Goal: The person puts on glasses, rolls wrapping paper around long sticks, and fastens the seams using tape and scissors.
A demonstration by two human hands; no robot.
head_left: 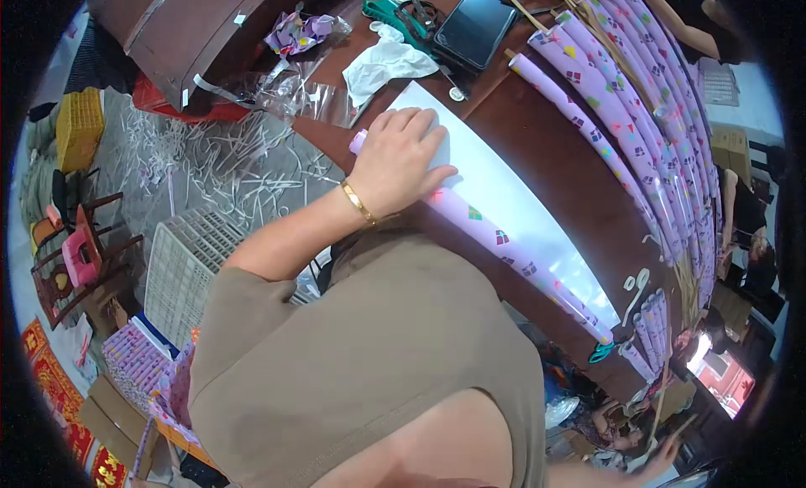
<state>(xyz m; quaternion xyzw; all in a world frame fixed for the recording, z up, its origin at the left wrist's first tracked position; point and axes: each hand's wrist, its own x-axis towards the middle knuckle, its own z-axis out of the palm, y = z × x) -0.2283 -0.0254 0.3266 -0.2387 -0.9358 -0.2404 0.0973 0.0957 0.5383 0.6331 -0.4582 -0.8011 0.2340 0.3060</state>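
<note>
My left hand (401, 156), with a gold bracelet at the wrist, rests on the upper end of a purple patterned roll (478, 215). Its fingers lie over the paper and its thumb is apart. Beside the roll spreads the paper's white, glossy underside (504, 186), a curved strip running down to the right. At the lower right edge is my right hand (662, 459), fingers apart, with nothing visible in it. Small green scissors (601, 352) lie by the roll's lower end.
Many purple rolls (621, 110) line the far side of the brown table (562, 165). A black tray-like device (476, 26), white cloth (388, 68) and crumpled paper (300, 33) lie at the top. White strips and a crate (189, 266) are on the floor. Other people sit at right.
</note>
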